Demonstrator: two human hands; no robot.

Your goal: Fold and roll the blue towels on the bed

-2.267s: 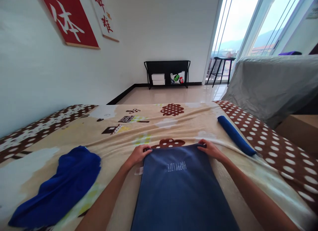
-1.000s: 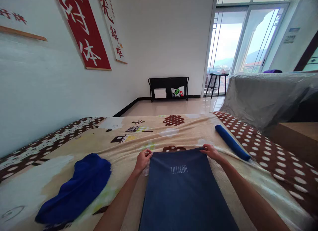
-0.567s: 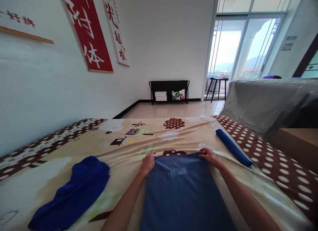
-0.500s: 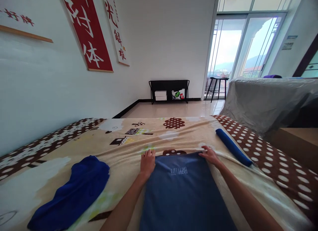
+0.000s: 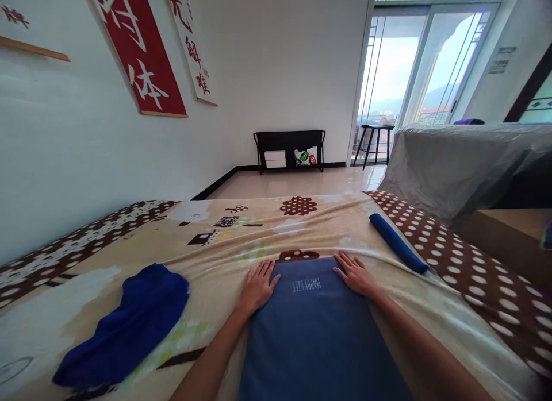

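A grey-blue towel-like cloth (image 5: 317,338) with "HAPPY LIFE" lettering lies flat on the patterned blanket (image 5: 224,240), its near end running out of view. My left hand (image 5: 259,286) rests palm down over its far left corner, fingers stretched out. Over the far right corner lies my right hand (image 5: 354,273), also flat with the fingers spread. To the left is a crumpled bright-blue cloth (image 5: 129,326), apart from my left hand. Beyond my right hand, a rolled blue cloth (image 5: 397,244) lies at a slant near the dotted border.
Brown dotted bands (image 5: 470,269) edge the blanket. A cardboard box (image 5: 509,240) and furniture under plastic sheeting (image 5: 440,165) stand to the right. A black rack (image 5: 290,150) is against the far wall, a black stool (image 5: 374,143) by the glass door (image 5: 388,79).
Both hands have gone from gripping the cloth's far corners to lying flat on them with fingers spread. The camera view has shifted slightly; the other two blue cloths stay put.
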